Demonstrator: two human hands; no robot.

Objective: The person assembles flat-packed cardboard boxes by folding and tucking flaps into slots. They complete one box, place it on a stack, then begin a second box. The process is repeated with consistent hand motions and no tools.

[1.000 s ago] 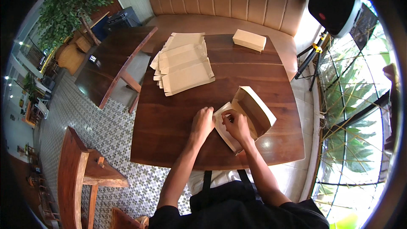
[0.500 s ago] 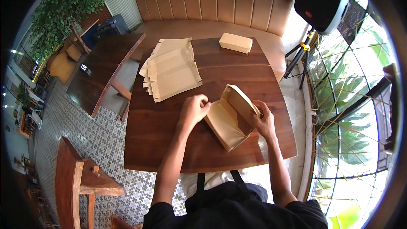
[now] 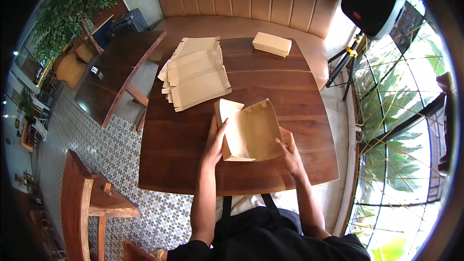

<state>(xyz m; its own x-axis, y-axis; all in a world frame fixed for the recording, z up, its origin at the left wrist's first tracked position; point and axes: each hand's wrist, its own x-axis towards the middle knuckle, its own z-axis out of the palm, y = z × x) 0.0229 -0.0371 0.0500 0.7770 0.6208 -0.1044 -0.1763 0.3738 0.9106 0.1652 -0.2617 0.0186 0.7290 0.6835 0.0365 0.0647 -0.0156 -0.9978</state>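
Observation:
Between my hands is a brown cardboard box (image 3: 249, 133), its lid folded back and its inside facing up. My left hand (image 3: 214, 140) grips its left wall, with the thumb over the edge. On the opposite side, my right hand (image 3: 288, 152) holds the lid's right edge between thumb and fingers. Beyond the left hand lies a stack of flat, unfolded cardboard box blanks (image 3: 198, 75), loosely overlapping. A closed, folded cardboard box (image 3: 272, 44) sits at the table's far right.
All of this is on a dark wooden table (image 3: 179, 159). A curved brown padded bench (image 3: 246, 0) runs along its far side. Another wooden table (image 3: 116, 77) and a wooden chair (image 3: 79, 198) stand to the left. A black speaker (image 3: 372, 2) on a tripod is at the right.
The box has turned and opened wider, its lid now leaning to the right. My left hand has moved from near its corner to grip its left wall. My right hand has shifted slightly down.

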